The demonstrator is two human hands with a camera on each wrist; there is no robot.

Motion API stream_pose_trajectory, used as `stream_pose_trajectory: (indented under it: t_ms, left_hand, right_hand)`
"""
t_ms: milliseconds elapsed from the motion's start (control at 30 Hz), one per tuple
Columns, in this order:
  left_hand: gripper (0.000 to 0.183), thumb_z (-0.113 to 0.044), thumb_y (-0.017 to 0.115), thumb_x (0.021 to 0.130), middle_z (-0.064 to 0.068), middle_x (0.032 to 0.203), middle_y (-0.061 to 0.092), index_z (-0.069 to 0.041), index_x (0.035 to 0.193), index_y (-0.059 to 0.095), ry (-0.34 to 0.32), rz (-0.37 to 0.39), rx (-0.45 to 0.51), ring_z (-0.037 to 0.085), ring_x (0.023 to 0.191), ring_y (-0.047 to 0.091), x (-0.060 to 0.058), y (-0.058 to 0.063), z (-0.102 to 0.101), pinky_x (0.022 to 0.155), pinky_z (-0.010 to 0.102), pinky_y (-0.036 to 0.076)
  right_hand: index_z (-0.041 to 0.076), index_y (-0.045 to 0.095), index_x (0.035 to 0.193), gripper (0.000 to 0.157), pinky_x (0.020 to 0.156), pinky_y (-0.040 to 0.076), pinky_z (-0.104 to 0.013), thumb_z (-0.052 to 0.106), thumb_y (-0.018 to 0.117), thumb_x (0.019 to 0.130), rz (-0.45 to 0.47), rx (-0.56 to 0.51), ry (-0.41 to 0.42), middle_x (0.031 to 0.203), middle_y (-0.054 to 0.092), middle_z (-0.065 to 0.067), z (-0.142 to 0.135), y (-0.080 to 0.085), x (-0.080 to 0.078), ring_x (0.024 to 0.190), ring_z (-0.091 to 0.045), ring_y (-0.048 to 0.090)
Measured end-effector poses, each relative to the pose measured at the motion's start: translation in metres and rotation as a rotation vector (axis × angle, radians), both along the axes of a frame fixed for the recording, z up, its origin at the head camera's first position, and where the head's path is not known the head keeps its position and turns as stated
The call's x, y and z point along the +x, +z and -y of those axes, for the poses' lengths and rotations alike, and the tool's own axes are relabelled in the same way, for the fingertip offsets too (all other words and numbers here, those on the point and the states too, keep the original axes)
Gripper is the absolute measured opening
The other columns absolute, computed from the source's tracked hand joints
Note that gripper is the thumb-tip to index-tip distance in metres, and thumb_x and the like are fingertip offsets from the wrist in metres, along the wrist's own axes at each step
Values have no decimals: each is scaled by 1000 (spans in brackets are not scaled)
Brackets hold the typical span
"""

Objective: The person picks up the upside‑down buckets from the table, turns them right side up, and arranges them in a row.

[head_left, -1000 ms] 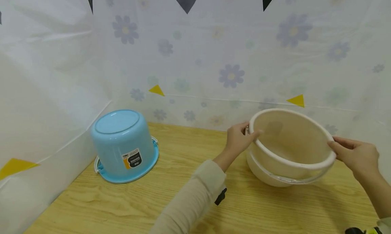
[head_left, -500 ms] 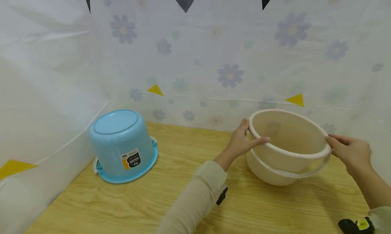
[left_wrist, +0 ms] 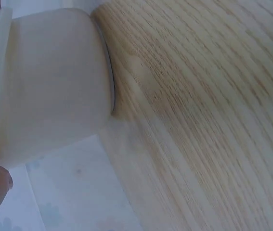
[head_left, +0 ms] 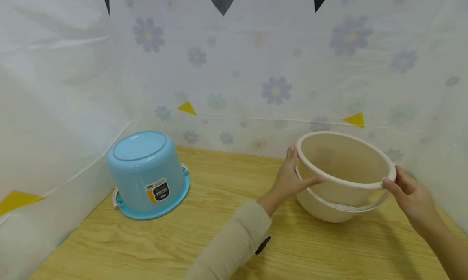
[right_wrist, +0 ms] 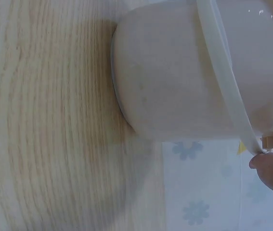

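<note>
A cream plastic bucket (head_left: 329, 213) stands on the wooden table at the right, its mouth facing up and a little toward me. My left hand (head_left: 287, 180) grips its left side at the rim, thumb stretched along the near side and fingers behind. At the right side, my right hand (head_left: 417, 200) pinches the rim close to where the bucket's handle (head_left: 347, 209) joins; the handle hangs down in front. The left wrist view shows a fingertip at the rim of the bucket (left_wrist: 59, 86). In the right wrist view, a fingertip meets the handle's end beside the bucket (right_wrist: 170, 72).
Upside down at the left stands a light blue bucket (head_left: 146, 178) with a black and orange label, its handle resting round its rim. A flower-printed white sheet (head_left: 237, 68) hangs behind the wooden table (head_left: 219, 215), with another white sheet along the left.
The bucket's near rim has risen and its right side has shifted left. My right hand has turned and taken a new hold; my left thumb now reaches further along the rim.
</note>
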State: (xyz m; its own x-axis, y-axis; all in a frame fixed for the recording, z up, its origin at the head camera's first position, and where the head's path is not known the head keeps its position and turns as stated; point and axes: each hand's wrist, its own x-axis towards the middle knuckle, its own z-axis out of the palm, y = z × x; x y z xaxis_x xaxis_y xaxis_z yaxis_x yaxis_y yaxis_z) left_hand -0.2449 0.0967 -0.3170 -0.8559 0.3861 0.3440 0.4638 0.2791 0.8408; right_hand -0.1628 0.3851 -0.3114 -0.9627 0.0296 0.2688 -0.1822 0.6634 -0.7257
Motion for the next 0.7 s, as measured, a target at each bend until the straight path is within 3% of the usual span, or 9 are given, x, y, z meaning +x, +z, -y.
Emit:
stream_pose_trajectory:
  t_ms: [100, 267, 533, 700]
  left_hand:
    - [104, -35, 76, 77, 6, 156, 0, -15, 150, 6, 10, 7, -2, 18, 145, 3, 2, 0, -1, 115, 44, 21]
    - [103, -36, 76, 76, 5, 156, 2, -15, 150, 7, 21, 20, -7, 18, 145, 4, 2, 2, -3, 115, 43, 22]
    - [102, -36, 76, 76, 6, 156, 2, -14, 150, 8, 13, 41, -4, 19, 145, 6, 4, 2, -8, 115, 41, 23]
    - [102, -37, 76, 76, 5, 156, 2, -15, 150, 9, 7, 56, 4, 18, 145, 6, 7, 0, -12, 115, 40, 23]
  right_hand:
    - [20, -2, 148, 67, 83, 33, 5, 10, 43, 99, -55, -101, 96, 152, 8, 16, 1, -4, -2, 113, 29, 28]
    - [12, -7, 147, 76, 79, 37, 5, 0, 47, 95, -72, -271, 192, 155, 5, 10, 3, -5, -5, 112, 29, 33]
    - [14, -3, 149, 76, 77, 38, 5, -2, 48, 94, -70, -309, 192, 151, 19, 19, 0, -6, -1, 108, 27, 39]
    - [20, -1, 149, 77, 76, 37, 6, -1, 49, 94, -53, -314, 165, 151, 18, 20, -4, -7, 2, 105, 29, 40]
